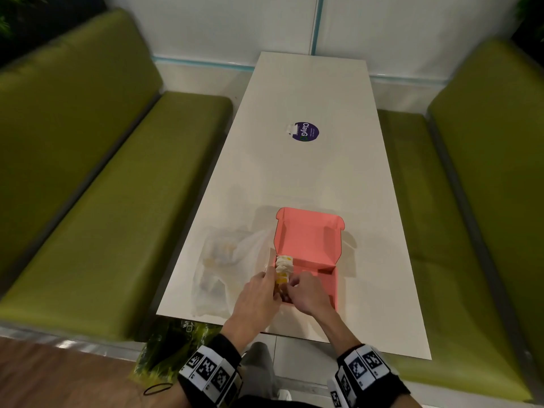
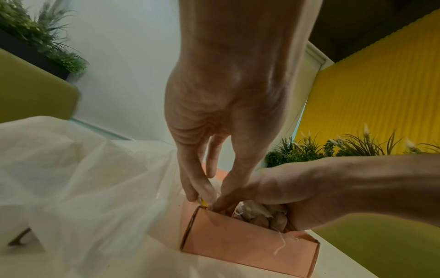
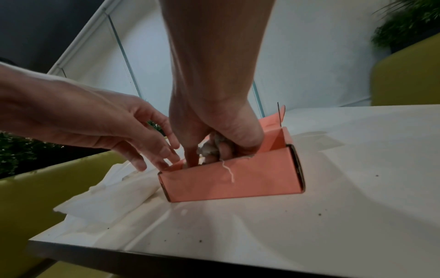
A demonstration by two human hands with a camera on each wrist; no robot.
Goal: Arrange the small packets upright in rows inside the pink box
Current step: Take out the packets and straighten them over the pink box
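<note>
Fingers of the right hand (image 3: 214,120) are curled down into the near-left corner of the box (image 3: 233,180), clamped round a bunch of packets (image 3: 209,148) that sits between the forefinger and the other fingertips; a white string (image 3: 228,171) from the bunch hangs over the near wall just below them. Left hand (image 2: 221,105) fingers reach down beside them at the left wall, thumb and forefinger tips drawn together on a yellow-tipped packet (image 2: 204,203) at the rim. Beyond both sets of fingertips, a row of packets (image 1: 284,267) stands along the left wall, white and yellow, with the pink floor bare to the right of the knuckles. Left of the left fingers, a clear plastic bag (image 1: 217,266) lies on the table (image 1: 309,172), touching the box. Far past the fingers, the lid (image 1: 309,231) stands open.
</note>
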